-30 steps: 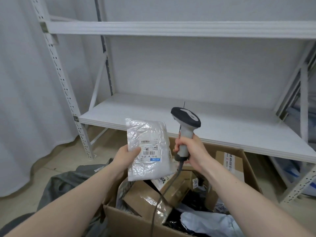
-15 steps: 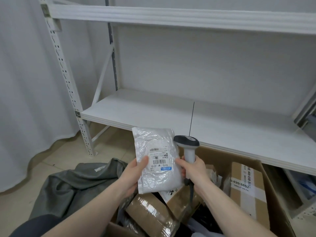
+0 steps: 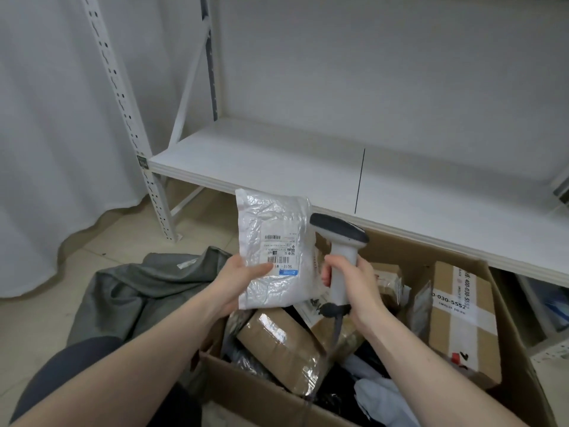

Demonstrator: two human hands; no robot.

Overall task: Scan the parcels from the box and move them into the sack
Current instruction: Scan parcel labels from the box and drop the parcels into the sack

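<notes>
My left hand point(image 3: 238, 280) grips a white crinkled plastic parcel point(image 3: 277, 238) by its lower left edge, label side facing me, thumb just under the barcode. My right hand point(image 3: 354, 285) grips the handle of a grey-white barcode scanner point(image 3: 338, 238); its dark head sits right beside the parcel's right edge. Both are held above an open cardboard box point(image 3: 261, 399) filled with several parcels, among them a taped brown package point(image 3: 280, 346) and a brown carton with white tape point(image 3: 462, 315). The grey sack point(image 3: 138, 291) lies crumpled on the floor left of the box.
A white metal shelf point(image 3: 277, 161) runs just behind the box, with its perforated upright point(image 3: 129, 124) at the left. A white curtain point(image 3: 46, 134) hangs at far left. The scanner cable point(image 3: 337, 331) drops into the box. Beige floor tiles point(image 3: 30, 334) lie around the sack.
Both hands have lowered toward the box with the parcel and scanner. The scanner now sits closer to the parcel's right edge. My view has tilted down and left, showing more of the sack.
</notes>
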